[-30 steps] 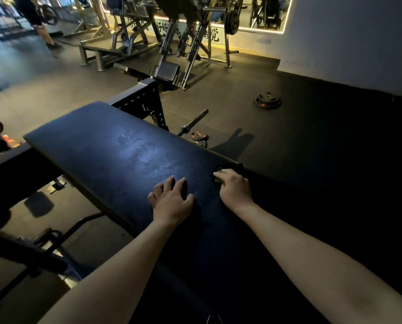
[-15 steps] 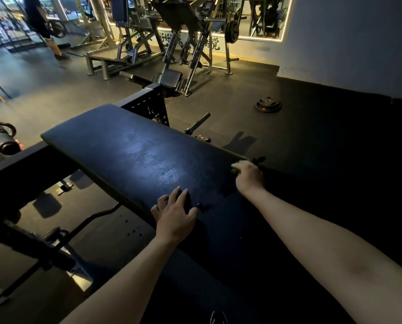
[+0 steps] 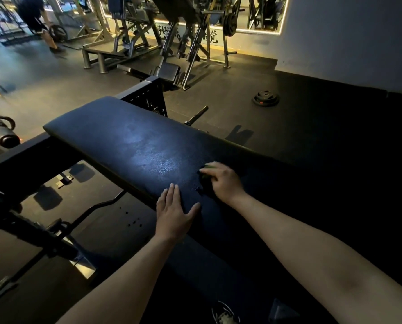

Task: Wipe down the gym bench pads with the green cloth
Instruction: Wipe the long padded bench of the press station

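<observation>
The bench pad (image 3: 136,148) runs lengthwise from upper left of the frame to lower right. At centre the right hand (image 3: 222,182) presses the green cloth (image 3: 206,170) onto it, fingers bent over the cloth. Only a green sliver shows, so its lie is unclear. The left hand (image 3: 175,216) rests flat just lower left, clear of the cloth.

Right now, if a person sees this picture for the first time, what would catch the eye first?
The long black bench pad fills the middle, with a pale sheen on its far half. On its near part, the right hand holds the green cloth against the pad, and the left hand lies flat beside it. Farther off, a weight plate lies on the dark floor at the right.
</observation>
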